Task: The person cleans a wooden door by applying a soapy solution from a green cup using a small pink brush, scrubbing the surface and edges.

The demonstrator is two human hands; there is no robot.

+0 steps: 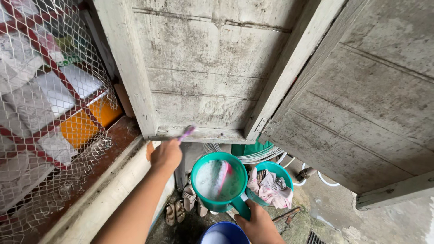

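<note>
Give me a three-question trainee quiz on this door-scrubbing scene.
1. True or false: the left hand holds a brush against the wooden door.
2. What does the right hand hold by its handle? A) green jug B) blue bucket C) sandal
3. What fills the green tub beside the jug?

Key: 1 true; 2 A; 3 pink cloth.

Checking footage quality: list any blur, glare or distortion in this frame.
Head view: soft, even daylight, no glare or hard shadows; the purple brush in the left hand is motion-blurred; wide-angle lens bends the wooden door edges; the green jug in the right hand is sharp.
</note>
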